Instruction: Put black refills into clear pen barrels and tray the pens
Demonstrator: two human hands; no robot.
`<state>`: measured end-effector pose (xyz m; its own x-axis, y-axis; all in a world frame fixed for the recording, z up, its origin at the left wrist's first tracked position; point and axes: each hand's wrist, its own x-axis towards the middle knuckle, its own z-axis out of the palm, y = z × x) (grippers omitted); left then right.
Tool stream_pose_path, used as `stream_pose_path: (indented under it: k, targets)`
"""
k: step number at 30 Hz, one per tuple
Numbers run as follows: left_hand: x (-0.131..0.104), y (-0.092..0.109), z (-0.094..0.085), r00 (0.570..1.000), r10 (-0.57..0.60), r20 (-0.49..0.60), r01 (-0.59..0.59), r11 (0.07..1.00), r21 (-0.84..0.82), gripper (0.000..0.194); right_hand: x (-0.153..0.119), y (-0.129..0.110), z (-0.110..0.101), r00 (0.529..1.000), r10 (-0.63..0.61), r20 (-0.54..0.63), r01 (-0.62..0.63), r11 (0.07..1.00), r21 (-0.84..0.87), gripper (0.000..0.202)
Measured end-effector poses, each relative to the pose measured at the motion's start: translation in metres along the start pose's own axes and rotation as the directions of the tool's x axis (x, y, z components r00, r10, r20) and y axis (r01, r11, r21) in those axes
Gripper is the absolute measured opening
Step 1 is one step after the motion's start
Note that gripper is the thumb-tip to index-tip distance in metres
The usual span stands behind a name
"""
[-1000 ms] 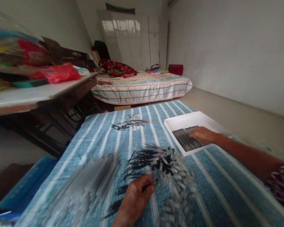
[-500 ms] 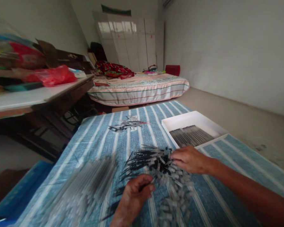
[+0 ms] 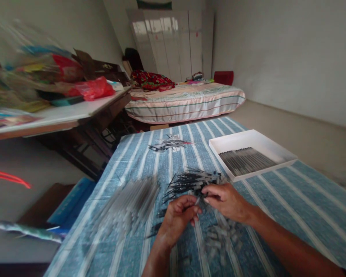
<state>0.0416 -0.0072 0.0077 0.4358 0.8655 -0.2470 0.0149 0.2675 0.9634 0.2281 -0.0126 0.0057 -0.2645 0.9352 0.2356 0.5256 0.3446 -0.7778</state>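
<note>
My left hand (image 3: 181,215) pinches a small pale piece that looks like one of the caps, its fingertips pressed together. Close against it on the right, my right hand (image 3: 225,200) has thumb and forefinger closed on something too small to make out. Behind both hands spreads a pile of thin black refills (image 3: 184,182). Small translucent grey caps (image 3: 223,238) lie loose below my right hand. To the left is a wide heap of clear grey tubes (image 3: 129,204), somewhat blurred. A white box (image 3: 230,144) at the right holds a row of dark-tipped pens (image 3: 245,159).
Blue striped cloth (image 3: 138,154) covers the table. Some thin black pieces lie on a paper (image 3: 175,144) toward the far edge. A white-topped desk (image 3: 72,111) with bags stands at left, and a bed (image 3: 184,104) lies beyond.
My right hand has moved left, its fingertips now beside those of my left hand. The view has turned left, so the table and box appear farther right.
</note>
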Motion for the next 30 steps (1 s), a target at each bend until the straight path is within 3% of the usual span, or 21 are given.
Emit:
stream_pose_path:
  k: [5, 10, 20, 23, 26, 28, 30]
  targets:
    - [-0.001, 0.005, 0.005, 0.988, 0.069, -0.139, -0.098, 0.972, -0.212, 0.018, -0.011, -0.017, 0.019, 0.994, 0.097, 0.047, -0.102, 0.986, 0.133, 0.014]
    - [0.002, 0.006, 0.004, 0.951, 0.043, -0.305, -0.172, 0.895, -0.411, 0.028, -0.011, -0.033, 0.040, 0.984, 0.165, 0.063, -0.167, 0.986, 0.021, 0.019]
    - [0.004, 0.005, 0.008, 0.939, 0.009, -0.345, -0.174, 0.875, -0.452, 0.033, -0.003, -0.035, 0.046, 0.979, 0.199, -0.044, -0.199, 0.980, 0.002, 0.009]
    - [0.006, 0.004, 0.007, 0.936, 0.046, -0.348, -0.198, 0.888, -0.414, 0.034, -0.001, -0.023, 0.018, 0.980, 0.195, -0.046, -0.197, 0.979, -0.053, 0.012]
    - [0.007, 0.000, 0.002, 0.929, 0.048, -0.366, -0.192, 0.910, -0.368, 0.038, 0.009, 0.004, -0.038, 0.964, 0.238, -0.123, -0.262, 0.930, -0.257, 0.018]
    - [0.008, -0.001, 0.000, 0.927, 0.038, -0.374, -0.172, 0.928, -0.331, 0.037, 0.017, 0.030, -0.081, 0.915, 0.363, -0.175, -0.401, 0.780, -0.481, 0.023]
    - [0.007, -0.001, 0.002, 0.924, 0.049, -0.379, -0.170, 0.941, -0.293, 0.034, 0.025, 0.056, -0.117, 0.874, 0.436, -0.215, -0.478, 0.688, -0.547, 0.022]
